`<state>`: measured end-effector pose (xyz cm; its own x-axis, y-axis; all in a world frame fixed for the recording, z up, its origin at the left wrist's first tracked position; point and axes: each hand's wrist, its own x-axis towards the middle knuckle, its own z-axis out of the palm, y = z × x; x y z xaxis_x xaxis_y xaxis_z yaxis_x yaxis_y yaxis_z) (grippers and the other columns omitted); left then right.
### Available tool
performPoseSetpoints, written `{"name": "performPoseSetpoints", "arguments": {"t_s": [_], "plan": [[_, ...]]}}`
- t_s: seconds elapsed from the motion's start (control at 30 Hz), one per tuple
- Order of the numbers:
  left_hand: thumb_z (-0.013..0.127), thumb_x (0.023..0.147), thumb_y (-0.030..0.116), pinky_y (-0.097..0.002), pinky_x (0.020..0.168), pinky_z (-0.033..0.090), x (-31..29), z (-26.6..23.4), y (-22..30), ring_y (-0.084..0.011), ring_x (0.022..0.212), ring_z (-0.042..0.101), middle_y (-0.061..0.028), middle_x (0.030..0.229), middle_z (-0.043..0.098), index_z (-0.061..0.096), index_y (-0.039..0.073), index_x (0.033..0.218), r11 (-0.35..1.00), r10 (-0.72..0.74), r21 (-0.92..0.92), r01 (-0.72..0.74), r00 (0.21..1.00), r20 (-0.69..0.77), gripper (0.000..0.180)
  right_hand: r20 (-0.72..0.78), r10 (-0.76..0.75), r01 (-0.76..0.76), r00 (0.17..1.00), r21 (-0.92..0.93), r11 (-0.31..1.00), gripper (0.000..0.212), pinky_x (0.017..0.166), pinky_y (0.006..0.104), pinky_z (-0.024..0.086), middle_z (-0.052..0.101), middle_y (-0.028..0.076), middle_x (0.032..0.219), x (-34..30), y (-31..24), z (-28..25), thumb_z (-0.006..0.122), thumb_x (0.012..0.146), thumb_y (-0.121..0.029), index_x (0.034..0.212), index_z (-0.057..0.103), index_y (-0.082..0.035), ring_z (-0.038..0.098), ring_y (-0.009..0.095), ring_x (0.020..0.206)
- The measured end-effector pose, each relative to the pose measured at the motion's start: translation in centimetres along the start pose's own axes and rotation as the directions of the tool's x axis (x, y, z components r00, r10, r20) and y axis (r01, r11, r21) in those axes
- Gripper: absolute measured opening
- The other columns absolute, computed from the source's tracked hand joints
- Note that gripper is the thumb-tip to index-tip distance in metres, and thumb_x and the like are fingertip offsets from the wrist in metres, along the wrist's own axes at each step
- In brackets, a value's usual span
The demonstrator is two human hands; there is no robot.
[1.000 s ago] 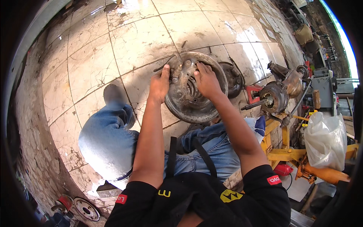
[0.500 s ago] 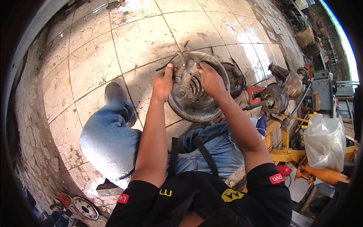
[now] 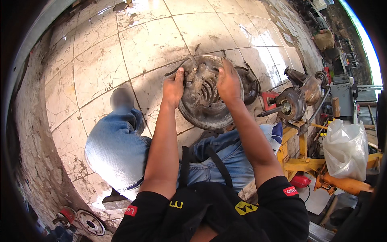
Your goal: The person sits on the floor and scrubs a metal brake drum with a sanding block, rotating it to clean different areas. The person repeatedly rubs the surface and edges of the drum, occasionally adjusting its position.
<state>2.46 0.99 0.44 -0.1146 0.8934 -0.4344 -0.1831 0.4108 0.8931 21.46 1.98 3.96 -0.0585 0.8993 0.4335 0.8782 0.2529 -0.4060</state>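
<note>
A worn, round brake backing plate [image 3: 203,109] is tilted up in front of me, above the tiled floor. A short hose [image 3: 183,64] bends out from its upper left, and coil-like rings show through its middle opening. My left hand [image 3: 173,89] grips the plate's left side, thumb on the face and fingers hidden behind the rim. Over the right part of the plate lies my right hand [image 3: 229,84], its fingers stretched upward and the thumb apart. A second dark round plate [image 3: 250,85] is just beyond it on the right, partly covered.
To the right is an axle assembly [image 3: 292,104] with a projecting shaft, near a yellow metal frame [image 3: 300,163]. A clear plastic bag [image 3: 346,151] sits by that frame. At lower left a wheel rim [image 3: 91,222] lies on the floor. A jeans-clad leg [image 3: 115,149] is at left.
My right hand has loosened from the plate's upper rim and its fingers have straightened, shifting slightly right. The left hand keeps its hold; the plate has barely moved.
</note>
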Motion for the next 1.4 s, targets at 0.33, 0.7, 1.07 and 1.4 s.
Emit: {"name": "performPoseSetpoints", "arguments": {"t_s": [0.33,0.7,1.07,1.4], "plan": [[0.056,0.096,0.045,-0.0307,0.071,0.051,-0.3,0.2,0.6,-0.0156,0.079,0.060,-0.0117,0.092,0.068,0.065,-0.010,0.109,0.995,-0.022,-0.092,0.027,0.998,0.061,0.057,0.312,0.039,0.013,0.949,-0.164,0.986,0.060,0.111,0.0502,0.027,0.041,0.022,0.145,-1.7,1.3,2.6,0.045,0.097,-0.044,0.138,0.044,0.000,0.039,0.038,0.134],[0.056,0.094,0.049,-0.0316,0.077,0.052,0.1,0.8,0.0,-0.0184,0.088,0.061,-0.0163,0.105,0.066,0.061,-0.011,0.116,0.987,-0.004,-0.160,0.018,0.996,0.089,0.064,0.302,-0.094,0.135,0.949,-0.118,0.984,0.067,0.108,0.0467,0.034,0.048,0.028,0.136,-1.3,0.4,2.1,0.038,0.099,-0.048,0.135,0.044,0.008,0.045,0.042,0.128],[0.053,0.096,0.049,-0.0313,0.075,0.053,-0.2,0.5,0.7,-0.0179,0.085,0.061,-0.0163,0.104,0.066,0.060,-0.011,0.118,0.993,-0.048,-0.106,0.057,0.995,0.087,0.064,0.397,-0.007,0.052,0.918,-0.104,0.993,0.075,0.110,0.0458,0.030,0.043,0.030,0.139,-0.7,-0.3,1.7,0.039,0.096,-0.054,0.136,0.040,0.010,0.039,0.042,0.132],[0.053,0.097,0.044,-0.0327,0.070,0.050,-0.7,1.1,1.0,-0.0168,0.078,0.060,-0.0134,0.090,0.068,0.067,-0.009,0.106,0.993,-0.009,-0.114,0.013,0.999,0.035,0.056,0.298,-0.137,0.196,0.945,-0.178,0.964,0.074,0.104,0.0476,0.038,0.051,0.031,0.130,-0.8,1.0,2.0,0.038,0.096,-0.054,0.130,0.045,0.012,0.049,0.042,0.123]]}}
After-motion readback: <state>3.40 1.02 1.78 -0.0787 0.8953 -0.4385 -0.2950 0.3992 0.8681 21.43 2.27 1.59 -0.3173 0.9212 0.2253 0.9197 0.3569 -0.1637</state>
